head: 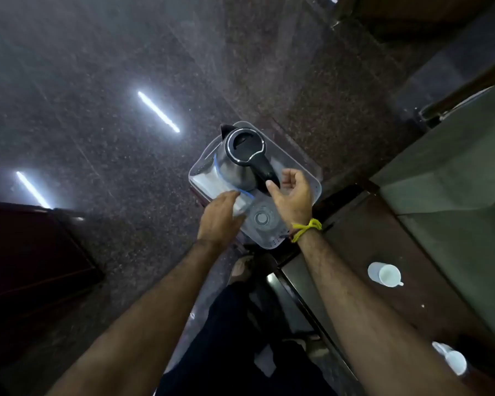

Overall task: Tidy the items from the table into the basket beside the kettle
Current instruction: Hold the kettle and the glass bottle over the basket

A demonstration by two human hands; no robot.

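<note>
A translucent plastic basket [306, 170] stands on the speckled floor and holds a steel kettle [237, 170] with a black lid and handle. A clear glass [262, 218] stands upright in the basket's near end. My left hand [219, 217] is at the basket's near-left rim, with its fingers curled over another clear glass [240, 208] that is partly hidden. My right hand [293, 195] hovers over the basket with fingers apart, the thumb close to the kettle's handle. Two white cups [385, 275] [452, 360] stand on the dark table [363, 244] at the right.
A grey-green cloth surface [455, 181] lies beyond the table on the right. Dark brown furniture [26, 252] stands at the left. My foot [242, 270] is on the floor just in front of the basket. Ceiling lights reflect off the polished floor.
</note>
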